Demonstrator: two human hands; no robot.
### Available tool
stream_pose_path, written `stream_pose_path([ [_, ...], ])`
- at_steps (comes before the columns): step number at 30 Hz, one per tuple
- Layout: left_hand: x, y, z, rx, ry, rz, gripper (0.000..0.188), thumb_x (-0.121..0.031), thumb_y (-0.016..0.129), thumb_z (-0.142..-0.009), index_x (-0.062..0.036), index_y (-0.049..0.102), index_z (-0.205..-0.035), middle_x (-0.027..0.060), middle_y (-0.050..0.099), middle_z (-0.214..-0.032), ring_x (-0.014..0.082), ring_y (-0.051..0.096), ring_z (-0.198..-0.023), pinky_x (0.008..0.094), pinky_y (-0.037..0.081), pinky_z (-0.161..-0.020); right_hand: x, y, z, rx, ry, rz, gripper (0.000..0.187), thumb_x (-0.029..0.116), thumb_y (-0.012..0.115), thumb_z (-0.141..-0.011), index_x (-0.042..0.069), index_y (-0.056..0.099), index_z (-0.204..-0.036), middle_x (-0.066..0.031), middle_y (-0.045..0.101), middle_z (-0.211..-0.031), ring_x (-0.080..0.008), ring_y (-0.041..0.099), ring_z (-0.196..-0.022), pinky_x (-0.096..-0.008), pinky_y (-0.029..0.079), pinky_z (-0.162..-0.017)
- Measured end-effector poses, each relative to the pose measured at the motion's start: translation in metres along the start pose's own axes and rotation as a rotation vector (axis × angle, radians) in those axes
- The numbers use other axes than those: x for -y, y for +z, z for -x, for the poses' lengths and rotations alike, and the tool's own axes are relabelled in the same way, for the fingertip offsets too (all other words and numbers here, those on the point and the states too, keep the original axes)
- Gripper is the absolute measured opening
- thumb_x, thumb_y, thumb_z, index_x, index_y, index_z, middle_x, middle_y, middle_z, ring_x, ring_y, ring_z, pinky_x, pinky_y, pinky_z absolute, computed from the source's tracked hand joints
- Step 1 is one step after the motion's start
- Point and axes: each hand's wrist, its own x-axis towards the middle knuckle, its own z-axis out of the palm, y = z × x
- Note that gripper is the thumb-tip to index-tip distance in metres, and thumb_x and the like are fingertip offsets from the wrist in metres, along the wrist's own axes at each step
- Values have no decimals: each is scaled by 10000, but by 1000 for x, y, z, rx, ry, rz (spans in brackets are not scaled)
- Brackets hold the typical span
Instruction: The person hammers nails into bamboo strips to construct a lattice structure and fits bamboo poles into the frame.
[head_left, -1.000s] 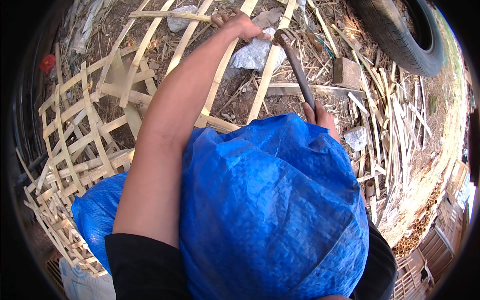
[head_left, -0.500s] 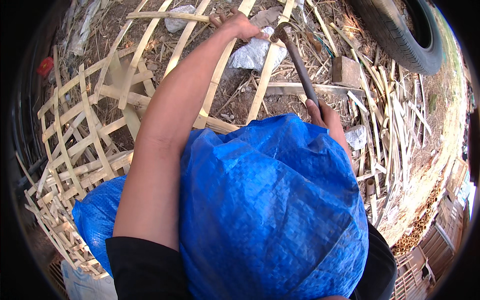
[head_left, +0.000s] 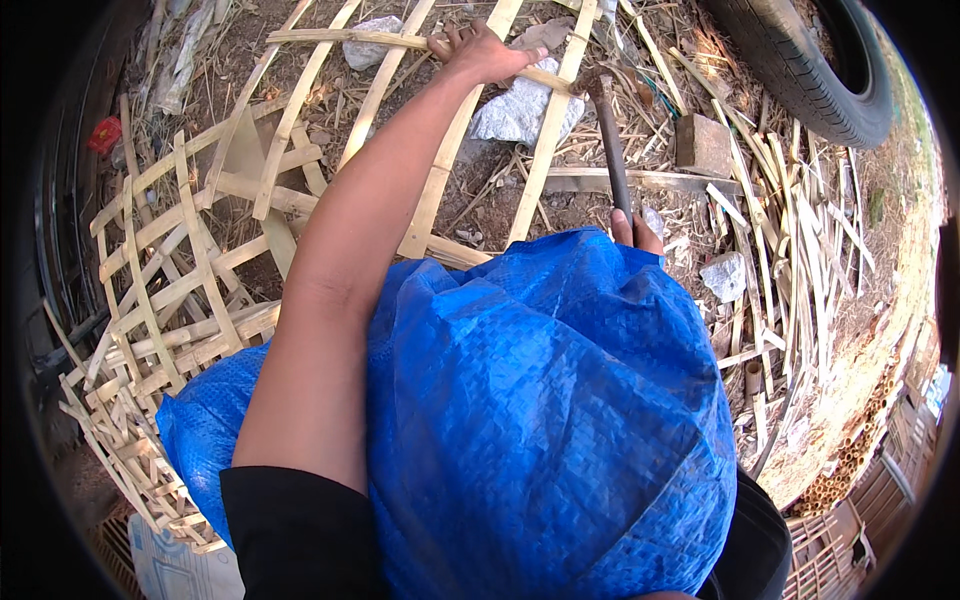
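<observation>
Two bare hands at work. Left hand (head_left: 483,55): partly closed, fingers curled on a flat pale bamboo strip (head_left: 375,37) lying crosswise over several long, spread-out bamboo slats (head_left: 542,150), thumb pointing toward its right end. Right hand (head_left: 638,235): closed around the lower end of a dark rod-like tool (head_left: 613,150) with a rusty-brown head; part of that hand hidden behind the blue woven-plastic sheet (head_left: 550,400) covering the lap. Tool head sits at the strip's right end; can't tell if touching. Pale grey stone-like lump (head_left: 505,115) just below the strip, under the slats. Brownish block (head_left: 703,147) right of the tool, black rubber tyre (head_left: 800,85) beyond it at upper right. Loose bamboo pieces (head_left: 800,220) heaped at right.
</observation>
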Motion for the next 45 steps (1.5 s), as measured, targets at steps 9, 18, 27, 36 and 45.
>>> stream_pose_path([
  [9,59,-63,10,-360,-75,-90,726,-540,467,-939,49,394,-1358,290,406,-1345,374,265,-1326,591,116,-1078,-30,-15,74,48,365,-157,454,435,572,-958,-13,609,-891,9,470,-586,-95,450,-528,-315,372,-482],
  [18,197,-258,-4,81,-433,-311,779,-563,585,-835,-31,475,-1393,173,571,-1302,320,573,-1126,540,377,-1003,-34,-43,121,-377,-180,468,326,308,658,-906,-11,599,-875,-159,601,-670,-402,553,-582,-515,472,-619],
  [27,258,-229,60,408,-571,23,812,-627,577,-865,-113,381,-1462,173,537,-1305,242,591,-1077,437,435,-953,70,55,20,128,-246,-191,326,304,665,-926,-15,605,-890,-111,636,-757,-229,592,-659,-387,491,-622],
  [36,238,-143,65,-41,-596,395,703,-664,545,-872,-5,660,-1092,134,681,-894,207,677,-671,381,526,-590,45,73,11,213,-172,-602,367,337,660,-936,-17,618,-851,-54,622,-744,-121,560,-681,-312,480,-612],
  [45,116,-242,57,-491,-428,30,574,-541,489,-923,-32,724,-1044,229,679,-1109,394,643,-1051,481,477,-899,77,69,-6,233,-31,-500,396,353,650,-929,-41,637,-965,-64,641,-738,-145,593,-668,-327,486,-612],
])
